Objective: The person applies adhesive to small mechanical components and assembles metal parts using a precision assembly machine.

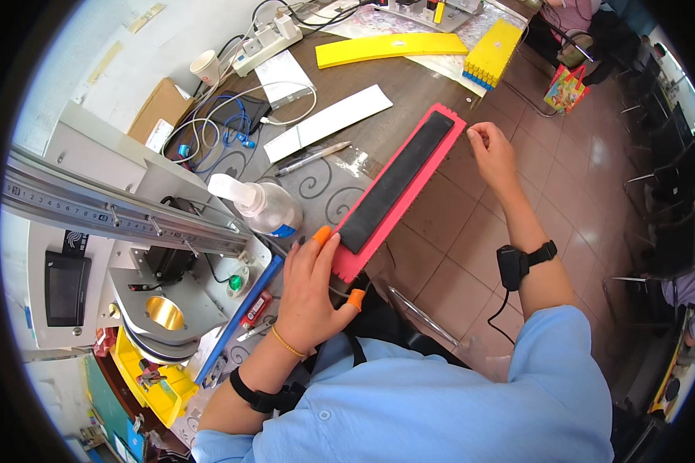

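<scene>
A long pink board [434,166] with notched ends lies slantwise along the table's right edge. On top of it rests a narrow black strip [398,181]. My left hand [305,297] is at the near end, fingers stretched and thumb apart, its fingertips touching the strip's end and the board's edge. Orange finger cots cover its thumb and one finger. My right hand [493,154] is beside the board's far end, over the floor, thumb and fingers pinched together. Whatever is between those fingertips is too small to make out.
Left of the board stand a clear pump bottle [270,208], a pen [313,157] and a white strip [328,123]. A machine with a ruler rail [123,220] fills the left. Yellow strips [390,49] and a yellow stack [493,54] lie at the back, near a power strip [267,42].
</scene>
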`<state>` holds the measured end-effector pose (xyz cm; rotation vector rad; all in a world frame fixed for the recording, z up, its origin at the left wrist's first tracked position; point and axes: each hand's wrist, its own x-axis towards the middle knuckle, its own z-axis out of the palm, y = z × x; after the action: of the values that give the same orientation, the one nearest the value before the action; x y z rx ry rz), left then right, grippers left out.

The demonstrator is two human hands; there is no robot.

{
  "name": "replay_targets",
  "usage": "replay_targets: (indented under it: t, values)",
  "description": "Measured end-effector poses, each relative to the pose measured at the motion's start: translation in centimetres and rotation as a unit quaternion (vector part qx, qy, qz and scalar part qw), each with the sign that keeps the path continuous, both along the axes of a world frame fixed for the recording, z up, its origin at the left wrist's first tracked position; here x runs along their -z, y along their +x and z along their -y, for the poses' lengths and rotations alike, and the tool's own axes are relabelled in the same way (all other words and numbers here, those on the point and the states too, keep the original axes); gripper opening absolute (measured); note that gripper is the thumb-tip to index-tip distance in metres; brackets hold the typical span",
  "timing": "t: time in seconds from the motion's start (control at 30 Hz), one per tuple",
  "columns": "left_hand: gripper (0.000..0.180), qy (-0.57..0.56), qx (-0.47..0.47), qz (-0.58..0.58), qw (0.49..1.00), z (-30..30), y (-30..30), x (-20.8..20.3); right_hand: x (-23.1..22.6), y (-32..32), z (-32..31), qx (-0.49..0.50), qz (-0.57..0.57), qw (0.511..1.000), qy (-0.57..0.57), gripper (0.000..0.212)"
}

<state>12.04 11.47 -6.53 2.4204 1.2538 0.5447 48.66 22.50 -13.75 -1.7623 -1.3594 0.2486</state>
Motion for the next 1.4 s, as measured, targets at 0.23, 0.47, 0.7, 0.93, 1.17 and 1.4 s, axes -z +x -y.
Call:
replay_targets:
  t: [0.23,0.47,0.7,0.93,1.17,1.4]
  values:
    - [0.086,0.015,0.078,0.009,0.997,-1.2,2.4,0.8,0.8,0.3,-0.6,-0.003,0.015,1.0,-0.013,0.017]
    - [0.09,-0.012,0.095,-0.023,0.995,-1.5,2.7,1.5,0.6,-0.8,-0.7,-0.047,-0.001,0.999,-0.018,0.014]
    - [0.09,-0.012,0.101,-0.028,0.994,-1.5,2.5,1.6,-1.5,2.7,-0.7,-0.113,-0.222,0.967,0.052,0.016]
    - [0.085,0.023,0.106,-0.018,0.994,-1.1,2.6,1.9,2.9,16.1,15.2,-0.034,0.341,0.749,-0.568,0.028]
    - [0.075,0.059,0.099,0.001,0.993,-1.0,2.3,2.6,-14.5,2.1,20.7,-0.184,0.132,0.849,-0.478,0.016]
    - [0.054,0.026,0.056,0.193,0.979,0.5,0.5,-0.6,-26.2,-7.9,20.5,-0.8,-0.119,0.53,-0.256,0.004]
